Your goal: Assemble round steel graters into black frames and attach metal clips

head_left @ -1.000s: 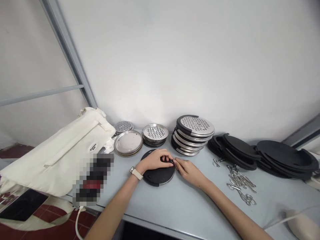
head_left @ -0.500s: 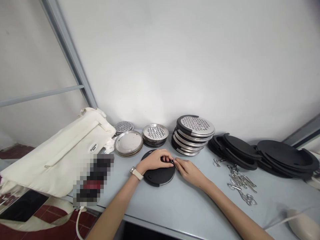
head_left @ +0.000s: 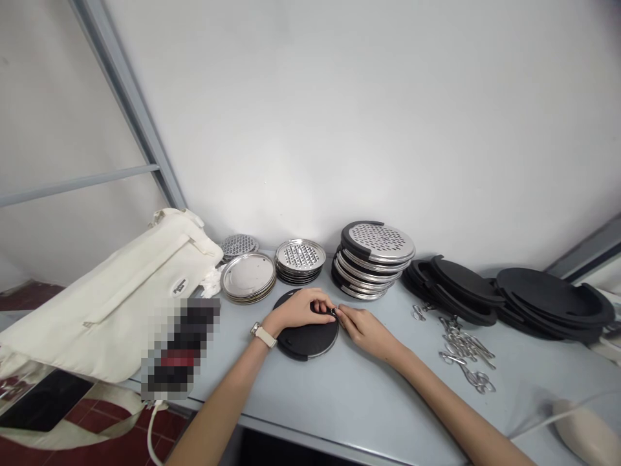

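Observation:
A black round disc with a thin silvery edge lies flat on the table in front of me. Over its top right part is my left hand, a watch on the wrist, thumb and fingers closed at the disc's rim. My right hand meets it from the right with thumb and index finger pinched together. A small dark, shiny piece shows between the two hands' fingertips, mostly hidden. Off to the right lies a loose pile of bent metal wire hooks.
Behind the disc stand stacks of round metal graters, plain metal discs and black-rimmed graters. Black round holders are piled at right. A cream bag fills the left; a pale rounded object sits near right.
Both hands stay together at the disc's rim, with hardly any movement. The whole view has shifted very slightly.

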Action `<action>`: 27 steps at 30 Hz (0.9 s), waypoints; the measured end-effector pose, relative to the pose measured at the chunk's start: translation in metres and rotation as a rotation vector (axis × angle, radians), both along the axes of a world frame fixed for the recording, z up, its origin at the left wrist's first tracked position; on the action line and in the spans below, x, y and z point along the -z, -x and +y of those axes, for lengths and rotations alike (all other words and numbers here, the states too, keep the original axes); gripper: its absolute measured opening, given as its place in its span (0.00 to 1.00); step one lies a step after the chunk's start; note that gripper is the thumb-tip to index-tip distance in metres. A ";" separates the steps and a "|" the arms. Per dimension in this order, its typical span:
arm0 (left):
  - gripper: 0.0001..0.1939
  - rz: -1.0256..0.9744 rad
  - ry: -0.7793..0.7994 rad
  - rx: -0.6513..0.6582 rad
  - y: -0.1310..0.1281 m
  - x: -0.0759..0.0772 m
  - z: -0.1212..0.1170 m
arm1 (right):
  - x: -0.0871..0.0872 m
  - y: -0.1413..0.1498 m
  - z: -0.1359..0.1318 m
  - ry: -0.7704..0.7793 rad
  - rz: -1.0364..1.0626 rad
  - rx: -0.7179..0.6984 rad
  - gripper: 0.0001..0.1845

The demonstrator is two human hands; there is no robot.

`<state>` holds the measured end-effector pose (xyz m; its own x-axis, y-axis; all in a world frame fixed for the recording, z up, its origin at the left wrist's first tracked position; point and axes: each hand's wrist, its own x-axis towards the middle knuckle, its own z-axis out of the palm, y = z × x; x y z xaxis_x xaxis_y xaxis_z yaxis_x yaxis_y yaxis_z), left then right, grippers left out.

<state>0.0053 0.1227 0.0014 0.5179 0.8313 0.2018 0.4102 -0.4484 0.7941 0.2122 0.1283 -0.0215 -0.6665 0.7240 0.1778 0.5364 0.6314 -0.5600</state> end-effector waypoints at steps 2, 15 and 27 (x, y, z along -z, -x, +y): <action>0.11 -0.003 0.002 -0.003 0.000 0.000 0.000 | 0.000 0.000 0.000 0.000 0.003 0.003 0.19; 0.11 -0.016 0.028 0.013 0.001 -0.003 0.000 | 0.001 0.000 0.000 -0.023 -0.013 0.007 0.20; 0.10 0.005 0.012 0.007 0.000 -0.002 0.000 | 0.001 -0.001 0.001 -0.038 -0.021 -0.007 0.19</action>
